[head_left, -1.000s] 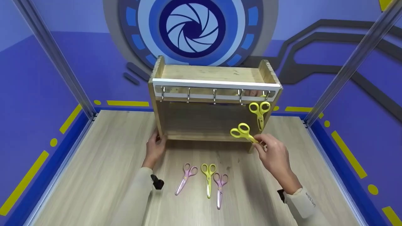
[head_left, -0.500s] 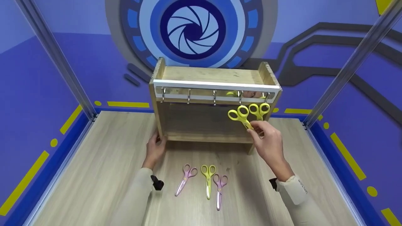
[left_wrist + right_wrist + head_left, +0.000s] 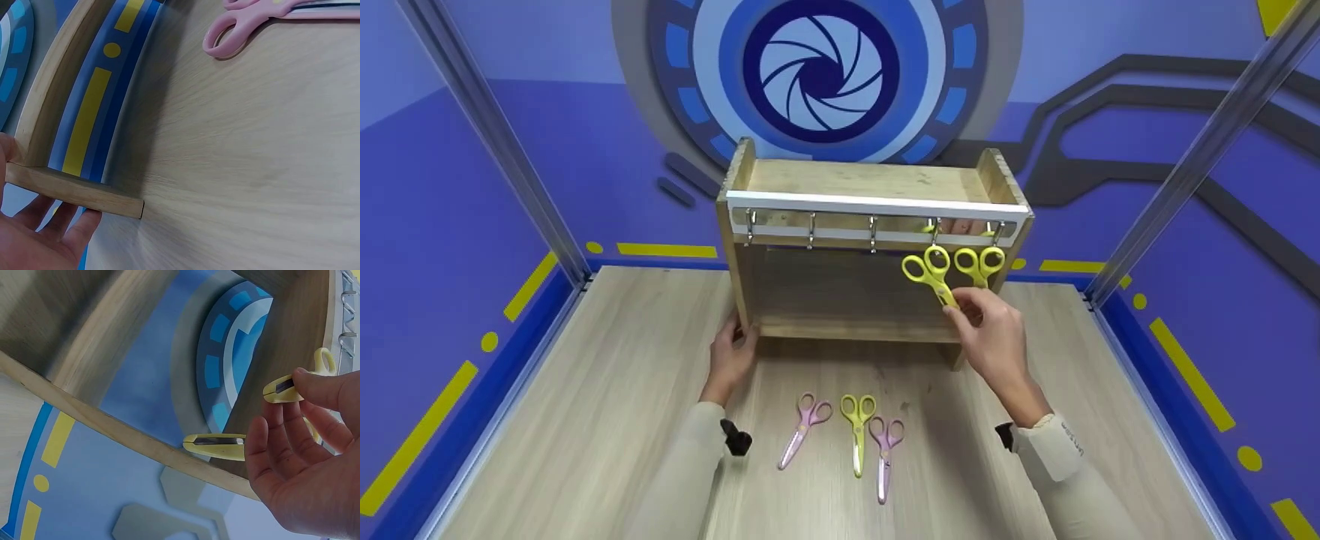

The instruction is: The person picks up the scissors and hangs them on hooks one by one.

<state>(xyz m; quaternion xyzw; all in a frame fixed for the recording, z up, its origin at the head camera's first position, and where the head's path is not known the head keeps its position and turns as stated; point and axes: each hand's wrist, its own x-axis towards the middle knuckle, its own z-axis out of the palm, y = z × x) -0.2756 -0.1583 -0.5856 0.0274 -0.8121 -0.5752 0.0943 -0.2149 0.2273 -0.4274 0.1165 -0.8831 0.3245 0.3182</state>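
The right hand (image 3: pixel 996 330) pinches yellow plastic scissors (image 3: pixel 939 284) by their blade end, loops up near a silver metal hook (image 3: pixel 936 234); the left hand (image 3: pixel 730 358) grips a pale wooden shelf (image 3: pixel 855 329) low at its side. Sideways drift could knock loose the neighbouring yellow pair (image 3: pixel 981 278) hanging just beside.

right hand (image 3: pixel 996 330) high, left (image 3: pixel 730 360) seemingly curled

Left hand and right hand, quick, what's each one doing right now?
Left hand: closed, holding the light-brown wooden shelf unit by its side.
Right hand: closed, pinching yellow round-looped scissors by the blade end.
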